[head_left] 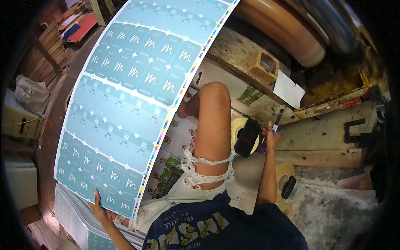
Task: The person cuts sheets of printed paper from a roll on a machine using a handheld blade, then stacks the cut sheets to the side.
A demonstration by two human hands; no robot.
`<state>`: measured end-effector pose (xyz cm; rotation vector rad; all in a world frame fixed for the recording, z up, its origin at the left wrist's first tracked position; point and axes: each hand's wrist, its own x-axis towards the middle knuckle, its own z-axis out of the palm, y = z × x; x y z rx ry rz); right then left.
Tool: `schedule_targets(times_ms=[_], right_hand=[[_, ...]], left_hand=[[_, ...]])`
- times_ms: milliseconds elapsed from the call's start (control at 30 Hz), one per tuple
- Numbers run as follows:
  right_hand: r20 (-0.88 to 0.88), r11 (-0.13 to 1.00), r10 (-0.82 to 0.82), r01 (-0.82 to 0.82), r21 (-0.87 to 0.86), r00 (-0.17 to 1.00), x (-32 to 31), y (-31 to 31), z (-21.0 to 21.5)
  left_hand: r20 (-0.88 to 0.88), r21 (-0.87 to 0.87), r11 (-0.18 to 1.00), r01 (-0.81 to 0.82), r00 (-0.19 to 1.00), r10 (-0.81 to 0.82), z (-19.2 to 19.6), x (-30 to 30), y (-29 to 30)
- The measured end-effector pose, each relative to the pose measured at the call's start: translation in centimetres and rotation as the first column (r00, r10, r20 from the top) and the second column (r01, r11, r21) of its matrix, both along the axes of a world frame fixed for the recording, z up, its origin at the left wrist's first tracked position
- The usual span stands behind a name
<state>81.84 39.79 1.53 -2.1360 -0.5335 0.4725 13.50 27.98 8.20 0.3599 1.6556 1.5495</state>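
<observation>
A large printed sheet [121,108] in pale blue and teal, with rows of repeated panels and a strip of colour patches along its right edge, slopes across the left half. My left hand [99,208] grips its lower edge, thumb on top and fingers hidden underneath. Below that hand lies a thick stack of similar sheets [73,210]. On the right, my right hand [272,141] is closed around a slender tool [276,121] with a dark end, a pale middle and a purple part; its exact kind is unclear. Beside that hand is a black phone-like slab [247,138].
Pale tape rolls [237,125] sit behind the slab, near my bent bare knee [214,121]. A wooden box [264,66] and a white paper [288,90] rest on a ledge. Large rollers [287,31] span the upper right. A dark oblong object [288,187] lies lower right.
</observation>
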Motion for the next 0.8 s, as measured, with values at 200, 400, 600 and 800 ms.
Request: schedule_targets(times_ms=[200,400,600,800], right_hand=[[0.095,0.929,0.051,-0.082,0.361,0.994,-1.9,10.6,6.4],[-0.017,0.683,0.539,-0.425,0.594,0.842,-9.1,22.7,14.3],[-0.011,0.530,0.707,-0.519,0.671,0.707,-11.8,32.2,13.7],[-0.056,0.492,0.799,-0.597,0.634,0.598,-15.0,32.3,11.9]], left_hand=[[-0.117,0.002,0.999,-0.044,0.992,0.044,-0.5,-1.8,-2.2],[-0.336,0.028,0.997,-0.068,0.939,0.073,-0.5,-1.8,-2.7],[-0.433,0.050,0.998,-0.035,0.900,0.053,-4.7,-2.7,-3.7],[-0.325,-0.022,0.995,-0.098,0.942,0.085,-6.3,-6.8,-7.2]])
